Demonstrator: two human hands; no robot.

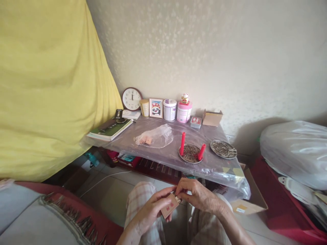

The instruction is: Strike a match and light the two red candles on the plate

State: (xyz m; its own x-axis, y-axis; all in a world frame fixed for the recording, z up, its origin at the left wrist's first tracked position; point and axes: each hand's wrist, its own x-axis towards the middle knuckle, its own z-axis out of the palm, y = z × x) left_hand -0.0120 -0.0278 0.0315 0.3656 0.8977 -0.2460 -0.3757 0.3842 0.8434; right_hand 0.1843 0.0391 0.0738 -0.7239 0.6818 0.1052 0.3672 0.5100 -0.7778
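Note:
Above my knees, my left hand (156, 206) is closed around a small cardboard matchbox (169, 207) with red print on its face. The inner tray is slid partly out at the upper right end, and several matchsticks (178, 199) show there. My right hand (195, 194) is pinched at that end, its thumb and forefinger on the match ends; the exact grip is partly hidden by the fingers. Beyond the hands, two red candles stand on a metal plate (191, 162) of dark grains: a taller upright candle (182, 144) and a shorter tilted candle (201, 152).
The low table (163, 156) has a plastic cover. It bears a second plate (223, 157) with used sticks, a plastic bag (163, 134) with small boxes, a book (111, 131), a clock (132, 99) and tins. A yellow curtain (51, 85) hangs left; a carton (251, 200) sits right.

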